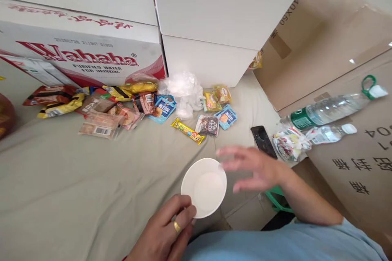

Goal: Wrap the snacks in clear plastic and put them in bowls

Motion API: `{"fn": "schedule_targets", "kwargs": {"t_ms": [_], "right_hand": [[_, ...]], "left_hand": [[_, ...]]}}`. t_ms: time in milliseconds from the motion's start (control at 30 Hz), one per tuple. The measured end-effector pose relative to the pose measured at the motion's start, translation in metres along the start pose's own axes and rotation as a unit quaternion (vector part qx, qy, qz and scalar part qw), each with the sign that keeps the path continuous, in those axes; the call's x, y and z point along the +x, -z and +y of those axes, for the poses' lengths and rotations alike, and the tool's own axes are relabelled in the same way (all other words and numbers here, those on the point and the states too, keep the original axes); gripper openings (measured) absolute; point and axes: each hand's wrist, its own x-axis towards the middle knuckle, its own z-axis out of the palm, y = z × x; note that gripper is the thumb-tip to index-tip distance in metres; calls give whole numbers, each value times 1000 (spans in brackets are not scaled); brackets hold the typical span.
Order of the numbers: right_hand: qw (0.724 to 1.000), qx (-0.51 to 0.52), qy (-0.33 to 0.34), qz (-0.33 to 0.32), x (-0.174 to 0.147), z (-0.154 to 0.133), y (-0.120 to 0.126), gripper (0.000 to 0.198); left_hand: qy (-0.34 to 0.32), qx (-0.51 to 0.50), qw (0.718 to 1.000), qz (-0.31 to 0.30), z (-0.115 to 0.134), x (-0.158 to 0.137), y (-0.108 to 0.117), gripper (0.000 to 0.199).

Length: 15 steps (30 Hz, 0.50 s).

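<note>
A white paper bowl [208,185] is tilted toward me near the front edge of the cloth-covered surface. My left hand [171,224], with a gold ring on one finger, pinches the bowl's near left rim. My right hand [252,167] is just right of the bowl, fingers spread and slightly blurred; it seems to hold nothing, and I cannot tell whether a fingertip touches the rim. Beyond the bowl lie a yellow snack bar [187,131], a dark clear-wrapped snack [207,125] and a blue snack packet [226,116].
Several snack packets [101,124] lie at the left, beside crumpled clear plastic [183,91]. A Wahaha carton [82,49] and a white box [208,57] stand behind. To the right are a phone [263,140], a large plastic bottle [333,108], a smaller bottle [330,132] and cardboard boxes [318,40].
</note>
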Motion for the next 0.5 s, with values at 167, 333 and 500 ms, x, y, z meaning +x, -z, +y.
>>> {"fn": "schedule_targets", "kwargs": {"t_ms": [167, 333, 500], "right_hand": [[996, -42, -69, -49, -62, -45, -42, 21], [930, -174, -281, 161, -80, 14, 26, 13], [811, -241, -386, 367, 4, 103, 167, 28]], "left_hand": [[-59, -15, 998, 14, 10, 4, -18, 43], [-13, 48, 996, 71, -9, -33, -12, 41], [95, 106, 982, 124, -31, -86, 3, 31]]}}
